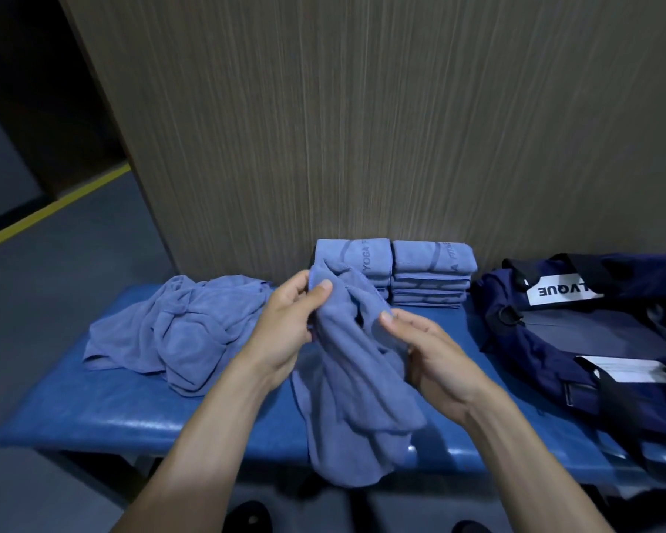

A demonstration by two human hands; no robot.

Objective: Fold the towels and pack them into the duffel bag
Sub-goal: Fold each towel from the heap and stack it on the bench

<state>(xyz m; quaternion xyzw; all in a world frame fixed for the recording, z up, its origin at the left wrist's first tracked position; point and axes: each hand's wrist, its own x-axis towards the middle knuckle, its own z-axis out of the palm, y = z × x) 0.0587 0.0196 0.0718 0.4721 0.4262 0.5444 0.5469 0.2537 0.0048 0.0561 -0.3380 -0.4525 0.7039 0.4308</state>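
Towel [347,378], blue, bunched and twisted, held up between both hands above the front edge of the bench [104,413]; lower end hanging past that edge toward the floor; no corner or hem found yet, by the look of it. Left hand [285,332] curled round the upper part, thumb pressed on the cloth at the top; right hand [435,359] pinching a fold just beside it, fingers bent on the fabric.

Judged risks from here: shaking out a twisted cloth without first finding two matching corners, likely to give a crooked fold that will not sit level with the rest; loosening either grip while the tail hangs off the edge, likely to let the whole piece slide to the floor; a wide flick toward the far side, apt to clip what stands there.

Beyond the fingertips, against the wooden panel [362,128]: two folded stacks [427,278], side by side, near one another, printed bands showing; the left one partly hidden behind the raised cloth, so easy to knock askew.

Off to the left of the left hand: loose heap of unfolded towels [177,332], well spread on the bench, one edge near the wrist; could catch and drag along with a careless sweep.

Off to the right of the right hand: duffel bag [593,332], dark navy, lying on the bench, white label on top; whether its mouth is unzipped cannot be told; packing into a shut or slumped opening would undo neat folds.
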